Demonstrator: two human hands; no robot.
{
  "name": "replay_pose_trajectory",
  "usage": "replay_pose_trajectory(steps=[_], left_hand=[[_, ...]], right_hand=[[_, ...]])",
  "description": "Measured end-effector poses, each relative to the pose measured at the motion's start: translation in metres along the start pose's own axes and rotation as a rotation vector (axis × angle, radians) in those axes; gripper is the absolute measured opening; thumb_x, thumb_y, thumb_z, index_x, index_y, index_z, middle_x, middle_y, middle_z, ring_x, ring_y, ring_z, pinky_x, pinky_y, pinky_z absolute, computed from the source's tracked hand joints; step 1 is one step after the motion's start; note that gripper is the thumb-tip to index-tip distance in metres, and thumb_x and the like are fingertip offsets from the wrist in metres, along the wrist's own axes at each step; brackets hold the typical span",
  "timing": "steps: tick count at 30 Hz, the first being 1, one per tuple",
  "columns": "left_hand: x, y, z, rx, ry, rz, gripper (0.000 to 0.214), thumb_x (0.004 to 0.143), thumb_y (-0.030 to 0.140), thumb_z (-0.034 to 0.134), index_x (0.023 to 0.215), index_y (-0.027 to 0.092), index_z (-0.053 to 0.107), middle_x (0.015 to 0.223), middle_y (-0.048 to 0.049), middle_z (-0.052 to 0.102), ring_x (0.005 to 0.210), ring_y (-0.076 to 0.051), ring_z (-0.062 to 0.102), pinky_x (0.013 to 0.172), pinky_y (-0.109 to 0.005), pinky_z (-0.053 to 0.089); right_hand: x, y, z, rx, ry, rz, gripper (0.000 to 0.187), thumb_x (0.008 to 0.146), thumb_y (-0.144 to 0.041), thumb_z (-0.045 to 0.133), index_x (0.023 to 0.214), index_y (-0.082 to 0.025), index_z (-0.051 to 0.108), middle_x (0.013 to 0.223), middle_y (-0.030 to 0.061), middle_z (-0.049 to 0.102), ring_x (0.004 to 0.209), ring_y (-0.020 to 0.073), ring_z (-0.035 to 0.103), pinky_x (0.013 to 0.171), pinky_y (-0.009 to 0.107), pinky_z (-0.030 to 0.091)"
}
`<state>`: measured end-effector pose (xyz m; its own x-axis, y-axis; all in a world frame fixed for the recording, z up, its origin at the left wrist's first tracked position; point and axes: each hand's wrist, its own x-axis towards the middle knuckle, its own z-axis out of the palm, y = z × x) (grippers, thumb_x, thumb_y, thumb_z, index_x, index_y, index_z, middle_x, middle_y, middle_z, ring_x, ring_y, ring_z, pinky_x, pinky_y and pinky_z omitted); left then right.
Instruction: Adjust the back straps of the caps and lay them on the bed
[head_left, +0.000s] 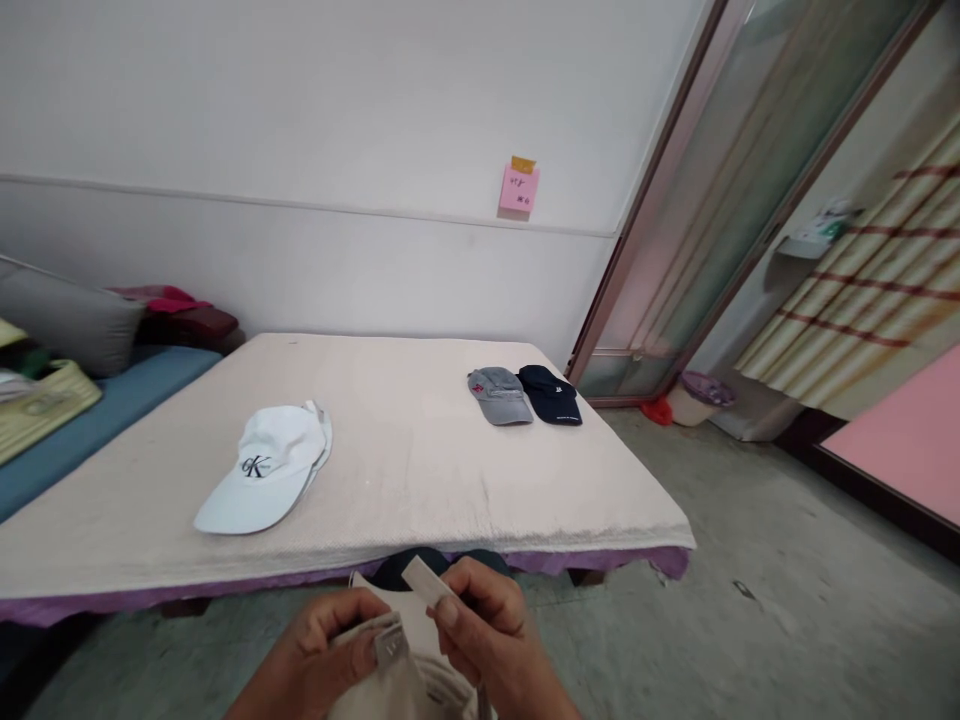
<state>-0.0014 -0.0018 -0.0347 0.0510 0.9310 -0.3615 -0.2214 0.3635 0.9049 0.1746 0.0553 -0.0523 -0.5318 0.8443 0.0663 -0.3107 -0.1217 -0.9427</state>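
Note:
At the bottom edge of the view both my hands hold a beige cap (401, 680). My left hand (322, 655) pinches the cap's back by its metal buckle (390, 645). My right hand (491, 635) grips the cap's strap end (424, 580) between thumb and fingers. On the cloth-covered table (420, 480) in front of me lie a white cap (262, 470) at the left, and a grey cap (501, 396) beside a dark navy cap (551, 394) at the far right.
A blue-covered bench (112, 410) with a grey cushion (71, 325), red cloth and a woven bag (45, 405) stands at the left. A pink note (518, 188) hangs on the wall. A glass door (720, 200), a small bin (697, 398) and concrete floor lie right.

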Motion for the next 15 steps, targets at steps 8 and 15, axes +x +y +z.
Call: replay_pose_trajectory(steps=[8, 15], left_hand=[[-0.002, -0.002, 0.000, -0.027, 0.037, 0.024, 0.040, 0.056, 0.051, 0.080, 0.069, 0.015, 0.070, 0.058, 0.0003, 0.059, 0.051, -0.009, 0.042, 0.050, -0.021, 0.030], [-0.007, 0.000, -0.001, -0.044, 0.080, 0.063, 0.040, 0.054, 0.051, 0.081, 0.068, 0.015, 0.071, 0.059, -0.0005, 0.060, 0.052, -0.011, 0.045, 0.052, -0.022, 0.032]], right_hand=[[-0.001, -0.009, 0.004, 0.301, 0.105, 0.186, 0.033, 0.075, -0.044, 0.071, 0.073, -0.016, 0.054, 0.050, -0.0068, 0.045, 0.037, 0.0018, 0.026, 0.035, 0.016, 0.014], [0.000, -0.014, 0.005, 0.486, 0.103, 0.176, 0.027, 0.077, -0.039, 0.069, 0.075, -0.017, 0.053, 0.051, -0.0071, 0.047, 0.035, 0.0006, 0.023, 0.036, 0.015, 0.015]])
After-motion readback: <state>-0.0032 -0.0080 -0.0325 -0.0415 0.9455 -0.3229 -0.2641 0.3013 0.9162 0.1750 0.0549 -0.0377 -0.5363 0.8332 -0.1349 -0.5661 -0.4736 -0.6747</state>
